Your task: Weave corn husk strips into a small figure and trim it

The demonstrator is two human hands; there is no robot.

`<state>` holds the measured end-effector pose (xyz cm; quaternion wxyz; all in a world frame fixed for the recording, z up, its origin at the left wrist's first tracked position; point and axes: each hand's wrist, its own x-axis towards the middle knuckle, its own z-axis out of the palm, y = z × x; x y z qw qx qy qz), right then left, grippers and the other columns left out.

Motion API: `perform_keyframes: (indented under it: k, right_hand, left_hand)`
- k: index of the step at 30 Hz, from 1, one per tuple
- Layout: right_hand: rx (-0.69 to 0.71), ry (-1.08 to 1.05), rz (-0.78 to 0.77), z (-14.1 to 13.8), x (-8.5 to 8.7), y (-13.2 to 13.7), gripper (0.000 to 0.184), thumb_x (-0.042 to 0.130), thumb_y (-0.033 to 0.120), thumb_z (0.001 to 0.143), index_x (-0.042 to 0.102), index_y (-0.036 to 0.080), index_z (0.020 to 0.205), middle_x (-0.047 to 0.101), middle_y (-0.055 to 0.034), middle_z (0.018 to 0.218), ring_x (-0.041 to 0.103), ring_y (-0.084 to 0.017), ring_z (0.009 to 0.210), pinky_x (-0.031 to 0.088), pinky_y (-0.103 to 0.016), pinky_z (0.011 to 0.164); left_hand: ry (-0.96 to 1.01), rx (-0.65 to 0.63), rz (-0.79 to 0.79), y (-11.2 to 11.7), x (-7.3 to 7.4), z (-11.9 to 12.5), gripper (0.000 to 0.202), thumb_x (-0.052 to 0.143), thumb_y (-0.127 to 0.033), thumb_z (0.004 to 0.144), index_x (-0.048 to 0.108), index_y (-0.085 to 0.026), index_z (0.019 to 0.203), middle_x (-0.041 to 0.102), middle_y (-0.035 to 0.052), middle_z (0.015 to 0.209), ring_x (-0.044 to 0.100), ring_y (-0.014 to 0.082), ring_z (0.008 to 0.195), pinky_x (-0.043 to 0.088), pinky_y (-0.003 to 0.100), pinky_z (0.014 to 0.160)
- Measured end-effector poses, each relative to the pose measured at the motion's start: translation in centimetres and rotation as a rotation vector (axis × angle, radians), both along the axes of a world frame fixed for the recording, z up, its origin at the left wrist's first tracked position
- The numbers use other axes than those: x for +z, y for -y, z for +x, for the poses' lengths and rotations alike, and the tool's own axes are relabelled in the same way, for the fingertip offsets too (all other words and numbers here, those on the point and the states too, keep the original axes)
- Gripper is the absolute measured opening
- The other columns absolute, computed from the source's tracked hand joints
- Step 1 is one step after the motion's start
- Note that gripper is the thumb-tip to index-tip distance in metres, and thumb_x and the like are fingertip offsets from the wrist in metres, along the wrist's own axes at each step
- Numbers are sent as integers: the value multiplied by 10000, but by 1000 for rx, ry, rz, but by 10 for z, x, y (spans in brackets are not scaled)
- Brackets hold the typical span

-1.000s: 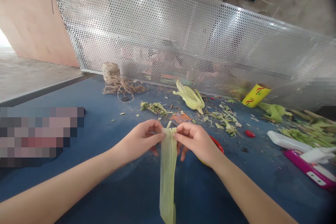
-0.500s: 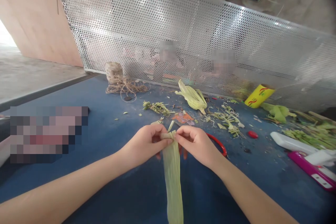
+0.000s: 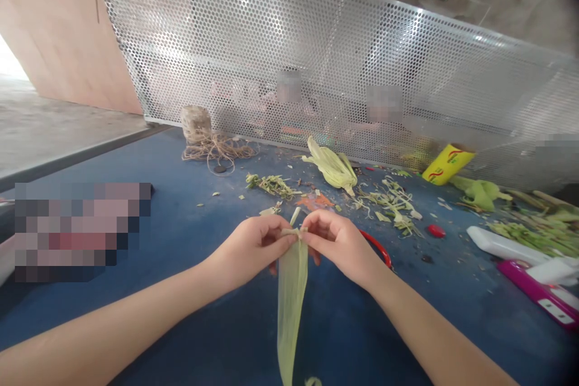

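A pale green corn husk hangs down from between my two hands over the blue table. My left hand pinches its folded top edge from the left, thumb in front. Close beside it, my right hand pinches the same top edge from the right. A short pale stub sticks up above the fingertips. Part of a red handle, probably scissors, shows behind my right hand; the rest is hidden. Beyond my hands lies a whole bundle of corn husk.
Twine lies by a pale cylinder at the back left. Husk scraps litter the right side, with a yellow roll, a red cap and a purple-and-white power strip. Perforated metal sheeting closes off the back.
The husk's hanging part has swung a little left and narrowed, its lower end now tapering into view. Both hands keep their pinch at nearly the same spot.
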<state>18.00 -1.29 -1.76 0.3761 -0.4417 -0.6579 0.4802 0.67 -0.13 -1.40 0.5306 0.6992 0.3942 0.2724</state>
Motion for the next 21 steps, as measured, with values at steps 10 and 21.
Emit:
perform_keyframes:
  k: [10,21]
  right_hand:
    - [-13,89,-25,1,0,1,266,598,421,742,472,193,690,514,47,534,516,-101,490,432,-230,510]
    - [61,165,3,1,1,5,226,449,376,853,459,196,717,487,49,532,496,-94,499,410,-219,538]
  left_hand:
    - [50,0,2,-4,1,-2,210,622,-333,697,567,-141,760,556,-19,609,506,118,574,377,219,537]
    - [-38,47,75,-4,3,-3,309,583,-390,713,447,-164,552,313,-69,512,285,85,496,242,215,472]
